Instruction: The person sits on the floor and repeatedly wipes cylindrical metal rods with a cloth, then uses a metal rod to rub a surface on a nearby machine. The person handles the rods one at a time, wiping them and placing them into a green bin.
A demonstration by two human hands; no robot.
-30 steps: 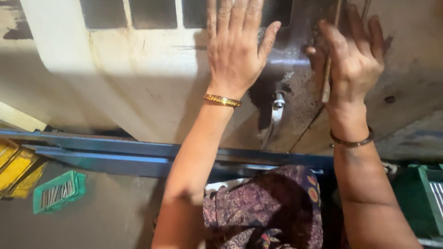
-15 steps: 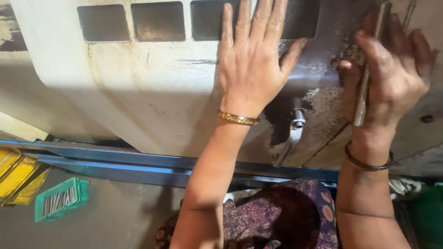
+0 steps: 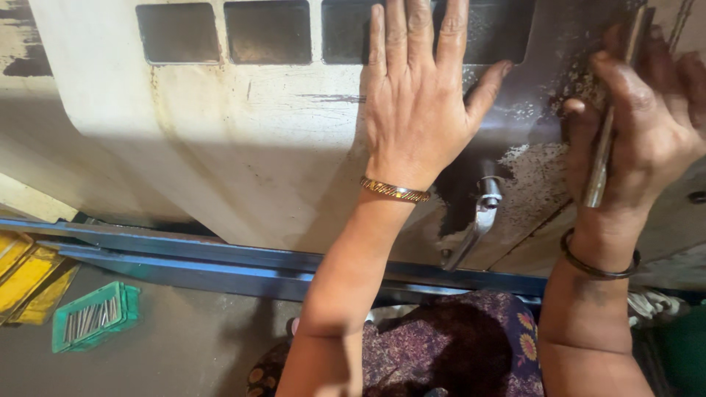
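Grey concrete floor [image 3: 184, 345] lies nearest, below the person's patterned purple clothing [image 3: 456, 345], with a green tray of thin metal rods [image 3: 92, 317] and yellow pieces [image 3: 26, 283] off to the left, well apart from both arms. A blue steel rail [image 3: 220, 261] runs across just beyond the knees and marks the near edge of the machine.

Since a second ago the view has drawn closer and tipped upward: both hands now sit larger and higher against the cream machine housing [image 3: 243, 140]. The left hand [image 3: 419, 110] is spread flat, palm pressed on the housing, fingertips reaching over the lip of a dark rectangular opening [image 3: 471, 29], much as before. The right hand [image 3: 647, 132] is curled around a slim metal rod [image 3: 607, 140], held nearly upright against the grimy, flaking plate [image 3: 537, 169]; it has shifted right and up a little.

Between the two wrists a small metal lever [image 3: 482, 220] hangs untouched. Open room lies left of the left hand, across bare housing towards two more openings [image 3: 220, 33].
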